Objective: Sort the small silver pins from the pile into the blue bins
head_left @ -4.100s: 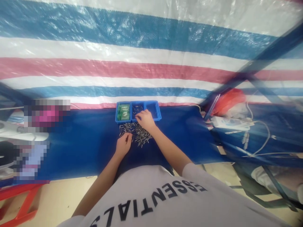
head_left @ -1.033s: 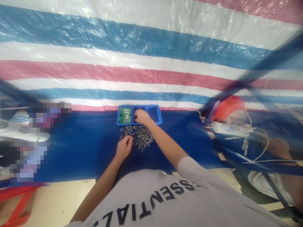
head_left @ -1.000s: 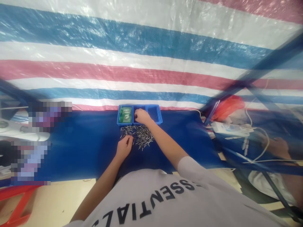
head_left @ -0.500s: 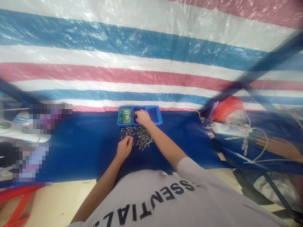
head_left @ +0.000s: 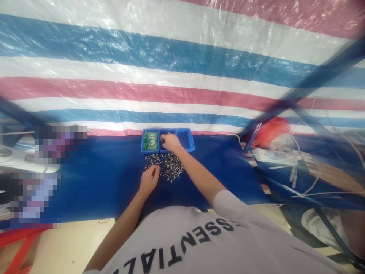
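Note:
A blue bin (head_left: 194, 146) with side-by-side compartments stands at the back of the blue table (head_left: 94, 179). Its left compartment has a green container (head_left: 146, 145) with small pale pieces (head_left: 152, 142) in it. In front of the bin lies a loose pile of thin metal pins (head_left: 172, 166). At the pile's left edge is my left hand (head_left: 149, 179), its fingers curled together; anything in them is too small to make out. Over the middle compartment my right hand (head_left: 171, 142) is closed, fingertips pointing down and left, and it hides most of that compartment and whatever it grips.
A striped plastic sheet (head_left: 171, 87) hangs right behind the table. To the right are a red plastic bag (head_left: 272, 131), white cables (head_left: 315, 179) and another person's blurred arm (head_left: 336, 177). A red stool frame (head_left: 23, 243) stands at lower left.
The view has shifted slightly. My right hand stays over the middle compartment and my left hand by the pins, with little visible movement. The other person's arm at right has moved.

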The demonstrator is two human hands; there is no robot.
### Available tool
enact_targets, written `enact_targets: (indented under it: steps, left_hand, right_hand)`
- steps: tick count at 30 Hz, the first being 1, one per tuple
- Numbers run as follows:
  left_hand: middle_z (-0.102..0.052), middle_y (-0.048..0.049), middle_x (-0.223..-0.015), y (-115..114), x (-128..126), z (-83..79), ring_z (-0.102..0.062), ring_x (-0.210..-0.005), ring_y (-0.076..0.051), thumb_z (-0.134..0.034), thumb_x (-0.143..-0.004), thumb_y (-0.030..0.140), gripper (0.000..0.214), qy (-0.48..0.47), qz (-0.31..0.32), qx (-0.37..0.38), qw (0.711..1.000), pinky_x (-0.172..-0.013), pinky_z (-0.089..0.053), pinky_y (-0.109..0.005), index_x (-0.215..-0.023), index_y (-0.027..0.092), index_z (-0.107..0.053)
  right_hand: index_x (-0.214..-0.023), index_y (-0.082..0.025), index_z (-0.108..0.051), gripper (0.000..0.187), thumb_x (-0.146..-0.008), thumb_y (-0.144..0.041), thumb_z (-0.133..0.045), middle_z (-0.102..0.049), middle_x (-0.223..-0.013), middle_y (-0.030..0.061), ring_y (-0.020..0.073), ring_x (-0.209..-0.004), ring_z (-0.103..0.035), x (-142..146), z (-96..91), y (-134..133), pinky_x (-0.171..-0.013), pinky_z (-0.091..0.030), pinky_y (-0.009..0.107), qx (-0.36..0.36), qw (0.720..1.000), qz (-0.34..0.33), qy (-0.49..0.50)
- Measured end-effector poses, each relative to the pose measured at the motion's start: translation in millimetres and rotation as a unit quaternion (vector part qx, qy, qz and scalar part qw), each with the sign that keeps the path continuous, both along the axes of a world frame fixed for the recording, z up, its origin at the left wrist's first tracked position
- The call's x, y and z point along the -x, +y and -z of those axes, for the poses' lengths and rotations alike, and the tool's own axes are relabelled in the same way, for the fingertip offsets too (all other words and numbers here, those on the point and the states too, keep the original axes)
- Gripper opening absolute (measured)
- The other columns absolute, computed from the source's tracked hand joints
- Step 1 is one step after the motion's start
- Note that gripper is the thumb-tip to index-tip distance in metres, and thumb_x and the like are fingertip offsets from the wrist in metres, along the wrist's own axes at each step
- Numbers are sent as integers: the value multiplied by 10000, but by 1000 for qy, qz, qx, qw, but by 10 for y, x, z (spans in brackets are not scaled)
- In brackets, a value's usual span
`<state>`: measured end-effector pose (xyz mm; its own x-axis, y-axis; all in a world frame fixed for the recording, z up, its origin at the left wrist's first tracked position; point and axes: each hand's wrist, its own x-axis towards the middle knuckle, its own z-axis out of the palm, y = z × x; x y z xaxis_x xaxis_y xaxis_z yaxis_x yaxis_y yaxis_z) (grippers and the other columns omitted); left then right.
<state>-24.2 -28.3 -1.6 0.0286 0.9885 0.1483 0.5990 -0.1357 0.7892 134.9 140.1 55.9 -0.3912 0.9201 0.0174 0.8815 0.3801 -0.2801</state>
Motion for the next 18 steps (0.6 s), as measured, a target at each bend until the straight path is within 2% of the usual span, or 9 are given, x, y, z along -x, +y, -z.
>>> enact_targets:
  steps: [5, 12, 18]
  left_hand:
    - [-688, -1, -769, -2, 0, 3, -635, -704, -140, -434, -961, 434, 311, 0, -1, 1, 1000, -712, -464, -257, -943, 222, -661]
    - [-689, -3, -763, 4, -2, -2, -637, -699, -141, -437, -958, 433, 308, 3, -3, 5, 1000, -702, -468, -256, -948, 223, -662]
    - [-679, 5, -752, -4, -4, -8, -626, -685, -133, -438, -958, 419, 299, 3, -1, 0, 1000, -702, -463, -250, -940, 223, -663]
  right_hand:
    - [-1026, -226, -655, 200, -876, -151, -547, -694, -994, 57, 209, -960, -626, -20, 10, -10, -853, -466, 281, 3, 1000, 15, 4]
    - [-1032, -198, -640, 218, -816, -173, -627, -668, -992, 91, 234, -977, -616, -13, 14, 50, -870, -472, 303, 11, 1000, 14, -5]
    - [-1043, -202, -646, 209, -841, -176, -594, -668, -1010, 95, 224, -922, -631, -16, 45, 69, -831, -476, 296, 6, 1000, 10, -12]
